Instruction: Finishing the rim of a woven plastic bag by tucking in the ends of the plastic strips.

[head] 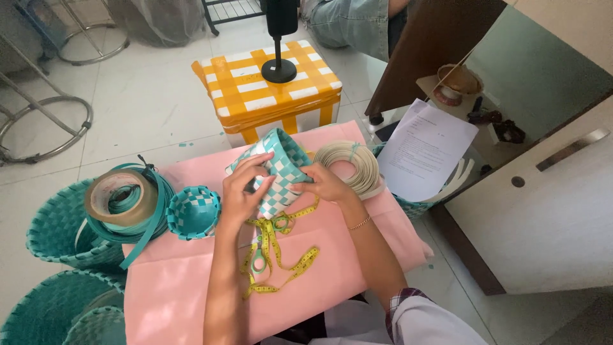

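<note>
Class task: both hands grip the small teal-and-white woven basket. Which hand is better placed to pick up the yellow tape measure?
Probably the left hand: the tape measure lies mostly right below it, nearer than the right hand.

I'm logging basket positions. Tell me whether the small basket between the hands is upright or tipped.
Tipped. The small basket lies on its side between the left hand and right hand, its checkered base facing the camera.

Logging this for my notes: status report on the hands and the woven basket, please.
Left hand and right hand both grip the teal-and-white woven basket. Basket tilted above pink board. Yellow measuring tape lies below.
</note>
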